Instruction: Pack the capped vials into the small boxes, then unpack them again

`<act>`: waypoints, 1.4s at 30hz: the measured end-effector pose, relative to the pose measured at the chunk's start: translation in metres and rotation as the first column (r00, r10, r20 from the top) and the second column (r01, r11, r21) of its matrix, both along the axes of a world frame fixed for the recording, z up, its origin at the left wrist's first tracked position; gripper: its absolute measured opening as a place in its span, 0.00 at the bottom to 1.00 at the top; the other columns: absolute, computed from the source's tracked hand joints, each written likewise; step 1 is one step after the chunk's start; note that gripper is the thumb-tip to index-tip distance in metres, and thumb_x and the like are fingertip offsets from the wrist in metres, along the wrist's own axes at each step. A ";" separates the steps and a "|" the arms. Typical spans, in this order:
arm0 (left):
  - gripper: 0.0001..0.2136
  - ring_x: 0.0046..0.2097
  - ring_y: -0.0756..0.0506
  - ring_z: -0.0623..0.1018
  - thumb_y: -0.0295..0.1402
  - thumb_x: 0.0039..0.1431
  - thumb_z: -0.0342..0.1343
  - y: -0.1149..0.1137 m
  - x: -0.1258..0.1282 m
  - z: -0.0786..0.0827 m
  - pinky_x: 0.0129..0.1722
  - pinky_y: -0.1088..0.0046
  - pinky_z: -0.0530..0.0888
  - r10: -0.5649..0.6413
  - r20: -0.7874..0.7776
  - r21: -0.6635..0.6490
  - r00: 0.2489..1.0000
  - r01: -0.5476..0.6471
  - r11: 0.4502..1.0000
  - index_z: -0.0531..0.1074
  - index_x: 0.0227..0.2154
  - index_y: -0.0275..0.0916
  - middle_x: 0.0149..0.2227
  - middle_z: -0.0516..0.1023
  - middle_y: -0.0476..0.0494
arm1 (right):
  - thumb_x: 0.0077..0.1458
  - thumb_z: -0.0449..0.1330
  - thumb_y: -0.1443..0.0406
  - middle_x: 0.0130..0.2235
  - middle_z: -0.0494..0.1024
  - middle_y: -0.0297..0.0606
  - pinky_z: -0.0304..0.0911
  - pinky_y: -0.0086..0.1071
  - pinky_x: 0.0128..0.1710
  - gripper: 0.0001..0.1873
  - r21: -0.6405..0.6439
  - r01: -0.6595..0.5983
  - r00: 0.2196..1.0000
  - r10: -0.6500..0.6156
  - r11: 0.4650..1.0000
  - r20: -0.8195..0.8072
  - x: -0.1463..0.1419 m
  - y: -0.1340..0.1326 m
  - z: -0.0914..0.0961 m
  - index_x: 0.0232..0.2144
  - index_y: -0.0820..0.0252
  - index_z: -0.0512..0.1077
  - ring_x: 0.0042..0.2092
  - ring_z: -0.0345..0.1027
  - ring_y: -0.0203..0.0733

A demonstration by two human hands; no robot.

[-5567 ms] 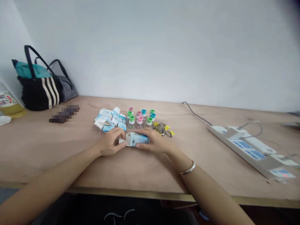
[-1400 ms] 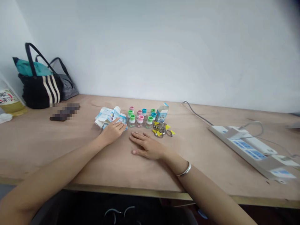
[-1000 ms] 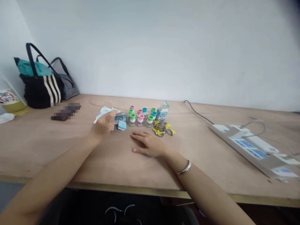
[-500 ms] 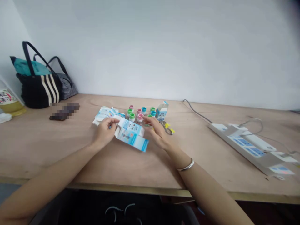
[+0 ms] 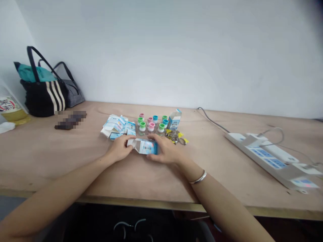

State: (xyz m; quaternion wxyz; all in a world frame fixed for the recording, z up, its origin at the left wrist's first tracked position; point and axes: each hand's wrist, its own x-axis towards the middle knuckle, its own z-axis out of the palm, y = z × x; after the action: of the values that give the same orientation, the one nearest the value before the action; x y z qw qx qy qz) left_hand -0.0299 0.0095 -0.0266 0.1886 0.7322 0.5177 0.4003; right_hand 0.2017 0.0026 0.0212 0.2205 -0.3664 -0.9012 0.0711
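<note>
Between my hands, a small blue and white cardboard box (image 5: 146, 147) is held low over the table, with pale open flaps at its left end. My left hand (image 5: 120, 148) pinches those flaps between thumb and fingers. Around the right end curves my right hand (image 5: 165, 148), thumb on the near side and fingers on the far side. Just behind stand several small clear bottles (image 5: 151, 127) with pink, green and blue tops. Flat blue and white cartons (image 5: 114, 124) lie in a pile beyond my left hand. An upright box (image 5: 174, 119) with its top open stands behind the bottles' right end.
Metal rings with yellow tags (image 5: 175, 136) lie right of the bottles. A white power strip (image 5: 267, 156) with plugs and cables occupies the right side. At the far left are a black striped bag (image 5: 45, 95), a grey bag (image 5: 73, 92), a pixelated dark object (image 5: 70, 121) and a yellow-liquid bottle (image 5: 11, 109).
The carton was flat and spread; now it is folded into a box shape and lower. My right hand has closed around its right end, and my left hand has moved right and down.
</note>
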 end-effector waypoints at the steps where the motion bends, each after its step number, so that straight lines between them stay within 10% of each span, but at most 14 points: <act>1: 0.20 0.28 0.51 0.72 0.23 0.44 0.52 -0.001 -0.001 0.002 0.31 0.75 0.71 -0.012 -0.046 -0.001 0.999 0.012 1.000 0.74 0.42 0.41 0.31 0.74 0.49 | 0.44 0.62 0.56 0.46 0.73 0.46 0.62 0.40 0.42 0.31 0.002 0.006 1.000 -0.006 1.000 -0.014 0.000 0.000 0.001 0.50 0.61 0.62 0.44 0.69 0.51; 15: 0.08 0.36 0.48 0.72 0.32 0.48 0.57 -0.004 0.004 0.010 0.36 0.71 0.72 -0.069 -0.025 0.157 0.997 0.072 0.985 0.75 0.33 0.40 0.37 0.67 0.45 | 0.52 0.58 0.52 0.43 0.74 0.46 0.63 0.40 0.43 0.25 0.049 -0.079 0.985 0.086 0.996 -0.153 -0.001 0.011 -0.006 0.47 0.61 0.67 0.44 0.68 0.48; 25: 0.15 0.29 0.52 0.72 0.32 0.49 0.54 -0.010 0.007 0.019 0.30 0.75 0.72 -0.162 0.494 -0.195 0.854 0.291 0.937 0.66 0.42 0.39 0.37 0.70 0.48 | 0.53 0.57 0.52 0.42 0.75 0.45 0.61 0.38 0.42 0.25 0.030 -0.099 0.990 0.101 0.995 -0.099 -0.002 0.010 -0.004 0.49 0.60 0.68 0.43 0.69 0.47; 42: 0.13 0.32 0.49 0.75 0.35 0.49 0.57 -0.005 0.009 0.012 0.32 0.72 0.74 -0.156 0.492 -0.213 0.856 0.292 0.932 0.70 0.39 0.37 0.31 0.74 0.48 | 0.53 0.57 0.51 0.43 0.76 0.43 0.62 0.39 0.44 0.26 0.042 -0.121 0.985 0.125 0.992 -0.116 -0.005 0.003 0.000 0.52 0.55 0.66 0.43 0.70 0.48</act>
State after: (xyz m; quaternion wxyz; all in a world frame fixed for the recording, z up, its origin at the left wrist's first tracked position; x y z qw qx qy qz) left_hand -0.0213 0.0049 -0.0145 0.4552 0.6355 0.4185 0.4624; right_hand 0.1967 0.0054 0.0215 0.2752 -0.3015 -0.9084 0.0905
